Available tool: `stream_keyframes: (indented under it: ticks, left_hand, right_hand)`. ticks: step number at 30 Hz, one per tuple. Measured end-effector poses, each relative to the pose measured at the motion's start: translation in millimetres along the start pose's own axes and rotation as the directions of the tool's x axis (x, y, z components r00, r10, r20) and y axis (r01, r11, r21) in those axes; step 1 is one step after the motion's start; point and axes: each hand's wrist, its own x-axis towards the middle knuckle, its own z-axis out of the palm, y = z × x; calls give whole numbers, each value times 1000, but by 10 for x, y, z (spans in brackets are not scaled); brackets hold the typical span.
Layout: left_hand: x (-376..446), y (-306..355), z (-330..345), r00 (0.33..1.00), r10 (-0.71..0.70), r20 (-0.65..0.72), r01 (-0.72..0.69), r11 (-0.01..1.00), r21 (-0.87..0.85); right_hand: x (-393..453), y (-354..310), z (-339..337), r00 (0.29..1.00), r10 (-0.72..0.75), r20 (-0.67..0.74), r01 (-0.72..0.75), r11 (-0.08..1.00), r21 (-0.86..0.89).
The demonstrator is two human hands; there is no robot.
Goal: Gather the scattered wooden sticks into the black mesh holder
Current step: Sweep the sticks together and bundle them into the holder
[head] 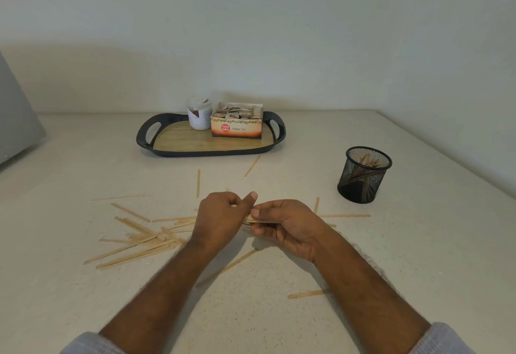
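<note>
Several thin wooden sticks lie scattered on the pale counter, most of them in a loose pile at the left. Both hands meet over the middle of the counter. My right hand pinches a small bundle of sticks between thumb and fingers. My left hand has its fingers curled round the bundle's other end, thumb raised. The black mesh holder stands upright at the right, apart from both hands, with several sticks inside it. Single sticks lie near the holder and near my right forearm.
A black tray with a wood-look base sits at the back by the wall, carrying a white jar and an open box of ginger tea. Two loose sticks lie just in front of the tray. A grey object stands at far left.
</note>
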Motion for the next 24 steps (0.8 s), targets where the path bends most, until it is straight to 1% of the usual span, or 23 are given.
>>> stream_keyframes:
  ticks: [1, 3, 6, 8, 10, 13, 17, 20, 22, 24]
  left_hand:
    - [9, -17, 0, 1000, -21, -7, 21, 1000, -19]
    - [34, -41, -13, 994, -113, 9, 113, 983, -145]
    - [66, -76, -20, 960, -269, 74, 276, 883, -379]
    - [63, -73, -19, 941, -305, 148, 338, 815, -470]
    - [53, -61, -13, 931, -297, 213, 365, 772, -519]
    - [31, -43, 8, 928, -252, 275, 367, 753, -546]
    - [13, -34, 60, 935, -229, 271, 341, 789, -512]
    - [-10, -31, 81, 947, -177, 268, 294, 814, -501]
    - [-16, -28, 89, 960, -156, 233, 259, 812, -522]
    - [-7, -49, 89, 976, -157, 150, 212, 838, -503]
  right_hand:
    - [-8, -9, 7, 1000, -4, 2, 4, 1000, 4]
    - [-19, -35, 7, 999, -41, 4, 41, 998, 36]
    - [-48, -79, -18, 991, -133, -6, 133, 989, 65]
    - [-75, -94, -34, 979, -202, -12, 202, 979, 19]
    - [-87, -103, -50, 966, -256, -18, 256, 966, -22]
    - [-90, -119, -90, 956, -292, -36, 290, 955, -56]
    - [-108, -173, -150, 960, -275, -54, 267, 957, -117]
    - [-125, -255, -208, 962, -258, -86, 244, 958, -151]
    - [-156, -366, -278, 956, -272, -109, 253, 954, -161]
    - [-204, -539, -377, 941, -303, -149, 276, 945, -173]
